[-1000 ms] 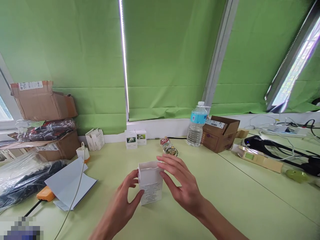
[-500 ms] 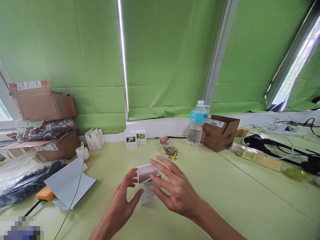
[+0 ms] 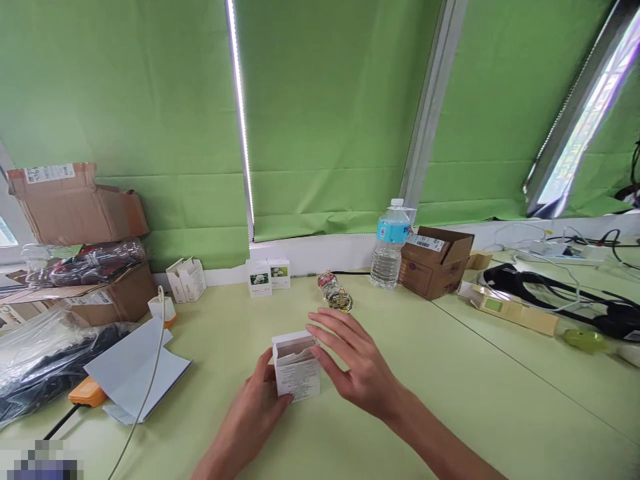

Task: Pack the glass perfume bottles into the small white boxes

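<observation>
A small white cardboard box [image 3: 299,379] stands on the pale green table in front of me, its top open and fine print on the side facing me. My left hand [image 3: 257,403] grips the box at its left side, thumb on the printed face near the lower corner; its other fingers are partly hidden behind the box. My right hand [image 3: 353,353] is at the upper right edge of the box, fingers stretched out and apart, fingertips by the top opening. Whether they touch the edge is hard to tell.
Two small white boxes [image 3: 260,278] stand at the wall, beside shiny ornaments [image 3: 334,293]. A water bottle [image 3: 389,248] and a brown carton [image 3: 434,262] are back right. Leftward lie grey sheets [image 3: 135,367], a cable [image 3: 150,380] and stacked cartons [image 3: 75,207].
My left hand has closed around the box's left side, and the box has turned to face me more squarely. My right hand has drawn back from the printed face to the upper right edge.
</observation>
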A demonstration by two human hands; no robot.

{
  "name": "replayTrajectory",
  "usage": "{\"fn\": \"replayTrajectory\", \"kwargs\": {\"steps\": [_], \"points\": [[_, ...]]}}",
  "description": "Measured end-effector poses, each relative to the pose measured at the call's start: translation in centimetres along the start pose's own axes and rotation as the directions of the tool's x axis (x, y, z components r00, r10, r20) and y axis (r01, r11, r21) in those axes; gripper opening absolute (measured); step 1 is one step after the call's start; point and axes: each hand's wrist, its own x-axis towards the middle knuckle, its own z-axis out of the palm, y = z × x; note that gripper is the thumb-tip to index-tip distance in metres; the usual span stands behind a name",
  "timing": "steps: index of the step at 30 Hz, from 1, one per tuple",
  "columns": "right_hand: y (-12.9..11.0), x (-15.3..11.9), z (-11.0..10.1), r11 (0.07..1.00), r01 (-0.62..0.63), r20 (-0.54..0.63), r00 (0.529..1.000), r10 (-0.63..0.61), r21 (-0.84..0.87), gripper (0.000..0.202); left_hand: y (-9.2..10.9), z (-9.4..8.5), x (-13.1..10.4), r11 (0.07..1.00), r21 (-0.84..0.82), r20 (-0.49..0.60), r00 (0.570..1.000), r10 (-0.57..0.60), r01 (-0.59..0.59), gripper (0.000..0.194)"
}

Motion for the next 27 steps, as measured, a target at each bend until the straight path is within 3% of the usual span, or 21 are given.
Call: {"fn": "replayTrajectory", "kwargs": {"steps": [6,11,14,18,23,27], "points": [[3.2,0.0,-1.1,0.980,-0.196,-0.166,0.967,0.190,-0.019,0.033,-0.7,-1.2,1.5,0.997,-0.064,-0.055,0.997,-0.049,0.045,0.037],[7.7,-1.1,-1.4,0.887,-0.462,-0.221,0.863,0.453,0.015,0.027,-2.7,-2.4,2.5,0.993,-0.056,-0.145,0.983,-0.110,0.103,0.044],[10.3,-2.5,-1.0,0.763,-0.643,-0.144,0.750,0.645,0.069,0.030,-3.1,-2.6,2.7,0.994,0.003,-0.184,0.977,-0.110,0.112,0.046],[12.9,-4.5,0.1,0.673,-0.735,-0.044,0.672,0.739,0.084,0.031,-3.3,-2.7,2.9,0.988,0.068,-0.255,0.960,-0.117,0.139,0.048],[15.1,-5.9,1.6,0.597,-0.794,0.064,0.606,0.793,0.112,0.035,-3.5,-3.0,3.2,0.978,0.103,-0.319,0.937,-0.140,0.181,0.049],[16.6,-5.2,2.5,0.569,-0.810,0.120,0.584,0.803,0.142,0.041,-3.9,-3.2,3.5,0.987,0.061,-0.336,0.934,-0.119,0.148,0.049]]}}
